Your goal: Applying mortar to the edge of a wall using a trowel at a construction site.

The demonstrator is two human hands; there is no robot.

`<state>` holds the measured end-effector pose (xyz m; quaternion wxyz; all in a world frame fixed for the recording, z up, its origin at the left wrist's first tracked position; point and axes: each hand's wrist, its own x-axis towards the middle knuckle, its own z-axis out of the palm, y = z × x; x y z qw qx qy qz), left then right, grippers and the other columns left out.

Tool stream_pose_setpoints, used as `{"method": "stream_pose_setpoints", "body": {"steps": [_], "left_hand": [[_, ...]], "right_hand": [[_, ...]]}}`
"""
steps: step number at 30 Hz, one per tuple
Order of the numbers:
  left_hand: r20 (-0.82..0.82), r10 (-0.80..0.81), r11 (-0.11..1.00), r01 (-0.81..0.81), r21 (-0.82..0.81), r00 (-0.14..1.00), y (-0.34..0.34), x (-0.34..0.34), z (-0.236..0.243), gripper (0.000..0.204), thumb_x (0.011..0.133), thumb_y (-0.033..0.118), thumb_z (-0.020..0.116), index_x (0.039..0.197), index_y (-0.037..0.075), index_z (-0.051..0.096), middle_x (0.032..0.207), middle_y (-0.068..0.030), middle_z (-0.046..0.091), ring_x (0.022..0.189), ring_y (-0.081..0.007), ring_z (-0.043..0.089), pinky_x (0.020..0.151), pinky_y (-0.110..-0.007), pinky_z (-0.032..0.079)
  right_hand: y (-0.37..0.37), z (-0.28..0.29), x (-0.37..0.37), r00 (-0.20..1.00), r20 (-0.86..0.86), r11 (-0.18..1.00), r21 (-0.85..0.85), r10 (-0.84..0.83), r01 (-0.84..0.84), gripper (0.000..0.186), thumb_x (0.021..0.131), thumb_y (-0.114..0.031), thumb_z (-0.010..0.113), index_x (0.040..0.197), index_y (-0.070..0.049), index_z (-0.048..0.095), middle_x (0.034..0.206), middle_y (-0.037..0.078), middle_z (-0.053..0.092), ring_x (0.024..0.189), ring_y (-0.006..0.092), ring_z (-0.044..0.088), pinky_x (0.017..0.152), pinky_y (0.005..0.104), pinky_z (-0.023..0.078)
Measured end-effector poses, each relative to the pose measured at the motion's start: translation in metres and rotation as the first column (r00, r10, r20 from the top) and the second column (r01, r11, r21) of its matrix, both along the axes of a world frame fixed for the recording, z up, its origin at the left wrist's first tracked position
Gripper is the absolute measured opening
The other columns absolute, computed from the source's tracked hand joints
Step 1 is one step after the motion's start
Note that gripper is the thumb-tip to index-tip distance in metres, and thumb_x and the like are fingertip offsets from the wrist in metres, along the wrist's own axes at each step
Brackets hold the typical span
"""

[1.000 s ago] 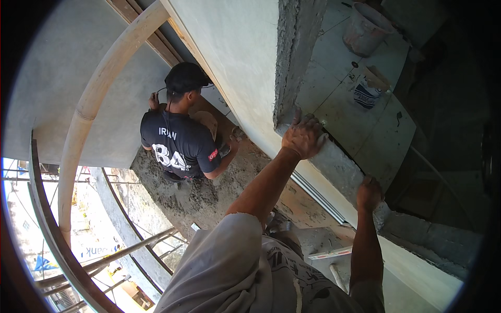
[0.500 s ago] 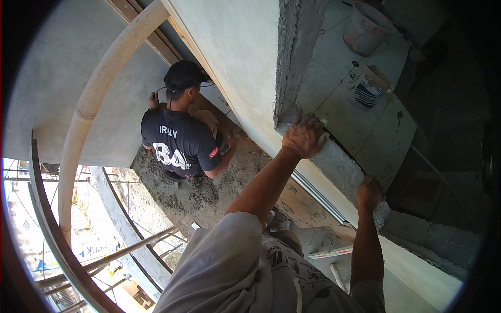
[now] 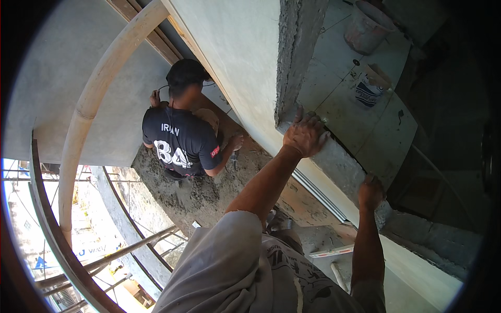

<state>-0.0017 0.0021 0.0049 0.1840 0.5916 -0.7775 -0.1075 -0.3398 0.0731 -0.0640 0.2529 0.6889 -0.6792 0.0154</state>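
Note:
My left hand (image 3: pixel 304 136) is clamped over the rough cement sill (image 3: pixel 339 159) of a wall opening, right at its upper corner. Its fingers bend over the sill's far edge, and the thumb lies apart on the right. Farther along the same sill, my right hand (image 3: pixel 371 193) is closed round the edge, its fingertips hidden. Neither hand shows a tool. Bare cement (image 3: pixel 297 62) with a ragged edge forms the side of the opening above my left hand.
At left a co-worker in a dark shirt (image 3: pixel 180 138) crouches on wet grey mortar (image 3: pixel 198 201), holding a tool. A bamboo pole (image 3: pixel 86 109) rises beside scaffolding at an open drop. Beyond the sill are a bucket (image 3: pixel 368 28) and an opened bag (image 3: pixel 370 88) on tiles.
The co-worker's right hand has lifted slightly, and a tool now shows below it. Their head has shifted a little. My hands keep their places on the sill.

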Motion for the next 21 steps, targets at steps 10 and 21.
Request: {"method": "stream_pose_setpoints", "body": {"steps": [10,21], "left_hand": [[-0.02,0.029,0.989,-0.032,-0.147,0.999,0.0,0.0,-0.011,0.039,0.096,0.044,0.055,0.115,0.013,0.069,0.128,-0.0073,0.063,0.135,-0.0245,0.048,0.122,-0.058,0.02],[0.021,0.014,0.996,-0.012,-0.084,1.0,-0.001,0.0,-0.01,0.042,0.098,0.047,0.05,0.121,0.017,0.069,0.132,-0.0067,0.062,0.137,-0.0233,0.045,0.123,-0.058,0.017]], "right_hand": [[-0.002,0.003,0.005,1.0,-0.004,0.999,-0.046,0.021,-0.022,0.02,0.099,-0.025,0.052,0.098,-0.01,0.064,0.082,0.01,0.068,0.074,0.0317,0.069,0.057,0.0518,0.053],[-0.002,0.015,0.015,0.967,0.232,0.994,0.038,-0.105,0.099,0.039,0.102,-0.034,0.042,0.091,-0.008,0.068,0.088,0.017,0.072,0.083,0.0389,0.07,0.07,0.0574,0.052]]}}
